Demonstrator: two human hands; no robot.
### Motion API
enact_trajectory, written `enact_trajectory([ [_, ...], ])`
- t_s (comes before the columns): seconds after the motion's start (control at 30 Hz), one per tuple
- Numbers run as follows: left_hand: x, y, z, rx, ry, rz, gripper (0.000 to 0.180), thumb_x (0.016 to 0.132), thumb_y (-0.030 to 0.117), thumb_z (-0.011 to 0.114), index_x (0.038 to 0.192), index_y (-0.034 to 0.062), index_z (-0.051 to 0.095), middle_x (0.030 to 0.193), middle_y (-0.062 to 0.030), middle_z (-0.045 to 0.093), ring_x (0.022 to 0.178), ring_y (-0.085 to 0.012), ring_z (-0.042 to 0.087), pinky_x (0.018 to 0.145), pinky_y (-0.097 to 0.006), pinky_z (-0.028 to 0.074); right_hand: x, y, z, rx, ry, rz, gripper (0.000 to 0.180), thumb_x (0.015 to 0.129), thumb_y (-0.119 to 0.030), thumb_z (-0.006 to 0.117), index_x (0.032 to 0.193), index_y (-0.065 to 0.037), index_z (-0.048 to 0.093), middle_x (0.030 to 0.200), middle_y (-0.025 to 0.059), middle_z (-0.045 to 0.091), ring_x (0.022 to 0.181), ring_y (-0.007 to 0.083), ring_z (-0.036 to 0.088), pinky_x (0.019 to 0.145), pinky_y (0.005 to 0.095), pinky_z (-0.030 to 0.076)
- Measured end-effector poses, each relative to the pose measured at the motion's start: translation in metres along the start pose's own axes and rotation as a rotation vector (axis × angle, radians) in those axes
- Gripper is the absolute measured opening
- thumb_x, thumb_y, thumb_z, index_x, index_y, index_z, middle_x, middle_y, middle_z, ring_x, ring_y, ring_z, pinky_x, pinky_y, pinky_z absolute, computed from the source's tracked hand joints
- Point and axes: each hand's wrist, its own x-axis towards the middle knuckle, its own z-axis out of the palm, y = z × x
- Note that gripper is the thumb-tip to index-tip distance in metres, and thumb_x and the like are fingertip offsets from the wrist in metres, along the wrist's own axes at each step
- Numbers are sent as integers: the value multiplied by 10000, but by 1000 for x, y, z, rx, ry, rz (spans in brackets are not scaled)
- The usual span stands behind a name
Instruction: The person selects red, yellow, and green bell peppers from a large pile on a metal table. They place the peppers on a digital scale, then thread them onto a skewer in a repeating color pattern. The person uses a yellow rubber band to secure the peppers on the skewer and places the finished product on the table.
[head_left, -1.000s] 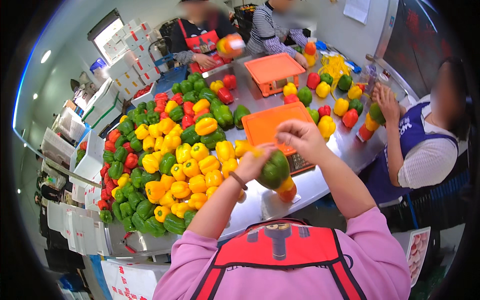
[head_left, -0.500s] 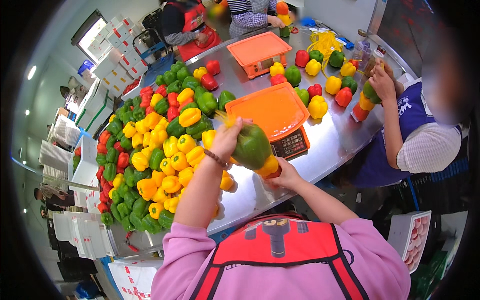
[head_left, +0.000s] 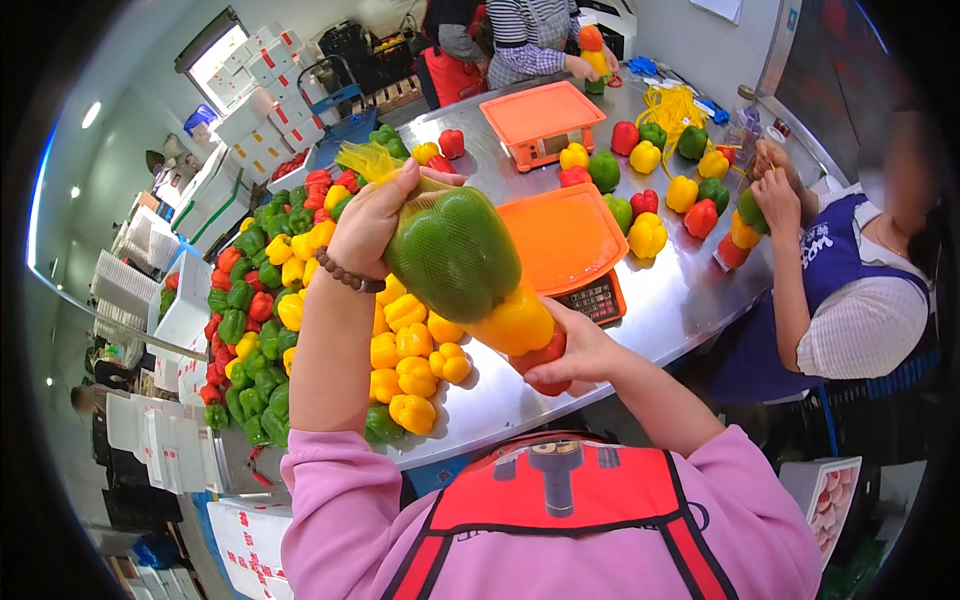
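Stretched between my two hands is a yellow mesh net bag [head_left: 455, 250] with a green, a yellow and a red bell pepper in a row, tilted. My left hand [head_left: 372, 222] grips the net at the green pepper's end, the loose yellow net end [head_left: 366, 160] sticking out past its fingers. My right hand [head_left: 585, 350] is closed round the lower end, at the red pepper [head_left: 540, 362]. Behind the bag lies an orange scale [head_left: 560, 235], its keypad partly showing. A large heap of loose peppers [head_left: 413, 342] spreads to the left of the bag on the metal table [head_left: 650, 310].
A second orange scale [head_left: 543, 120] stands farther back. Several peppers [head_left: 648, 235] and a pile of yellow nets [head_left: 675, 108] lie to the right. At the right, a co-worker in a blue apron [head_left: 745, 320] holds another netted row. White boxes [head_left: 255, 100] are stacked at the far left.
The netted peppers have come up closer and shifted slightly left, with my left hand raised and moved left. My right hand stays at the red pepper's end. The view has shifted a little.
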Motion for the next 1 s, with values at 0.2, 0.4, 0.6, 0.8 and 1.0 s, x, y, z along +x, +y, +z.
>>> enact_trajectory([
  [0.2,-39,-7,32,282,-117,295,418,1009,319,406,949,-27,632,1052,-158,652,1034,-261,601,941,-396,463,-7,30,8,-64,-4,-31,1014,597,-159,891,1431,-56,323,1277,138,487,1169,252,510,1005,355,405],
  [0.4,-73,-21,85,657,-223,463,340,975,248,445,848,-9,629,966,-145,673,987,-302,620,942,-414,452,-5,-21,5,144,-205,-249,1150,599,-149,884,1490,-62,162,1372,103,432,1257,193,437,1035,342,384],
  [0.6,-82,8,90,971,-397,480,112,898,135,575,880,33,619,899,-117,638,874,-288,620,773,-370,500,-12,-30,20,-87,-333,-283,1134,629,-169,871,1491,-54,143,1325,122,483,1190,186,504,1010,344,413],
  [0.8,-107,14,105,986,-544,747,113,824,127,673,857,49,599,848,-78,609,742,-267,612,680,-381,511,-4,-42,21,262,-573,-355,1279,582,-325,915,1514,-82,73,1469,147,318,1353,214,323,1113,372,273],
  [1.0,-132,31,119,1272,-379,1097,190,814,235,700,790,57,636,838,-61,620,667,-191,587,560,-273,482,17,-71,43,532,-933,-58,1313,521,-433,924,1498,-46,137,1454,109,324,1354,200,319,1106,367,271],
])
